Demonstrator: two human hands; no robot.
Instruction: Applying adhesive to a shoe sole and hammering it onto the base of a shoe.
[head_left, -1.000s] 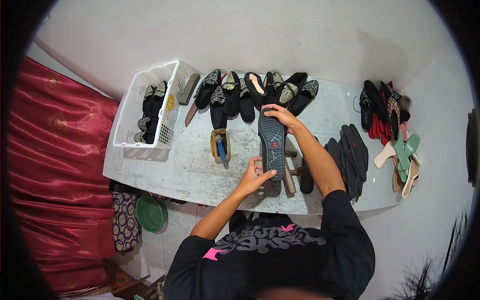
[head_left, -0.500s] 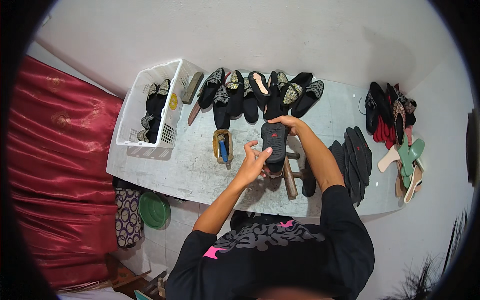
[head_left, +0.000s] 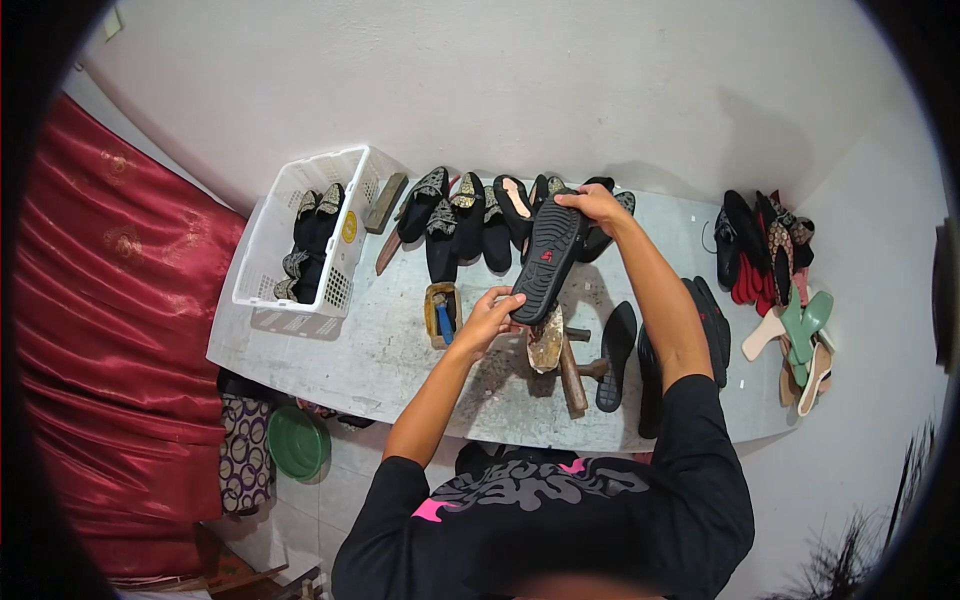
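Between my two hands is a black shoe sole [head_left: 548,262], tilted, its ridged underside with a small red mark showing. Whether an upper is attached behind it is hidden. My left hand [head_left: 486,322] pinches the near end, thumb on top. The far end is gripped by my right hand [head_left: 595,205], its fingers partly hidden. Just below the near end stands a worn, rough-topped block [head_left: 546,342]. Hammers with wooden handles [head_left: 573,380] lie beside it. A loose black sole [head_left: 617,352] rests to their right.
A white plastic basket [head_left: 345,250] holding dark shoes stands at the left. Patterned black shoes [head_left: 440,245] line the far side. A small box [head_left: 442,300] contains a blue-handled tool. More soles [head_left: 712,325], green and beige shoe pieces [head_left: 800,325] and red-and-black shoes [head_left: 745,240] lie right.
The sole has moved away from me and tilted, so more of its length shows. My right hand went farther out with it. The worn block below is now uncovered.
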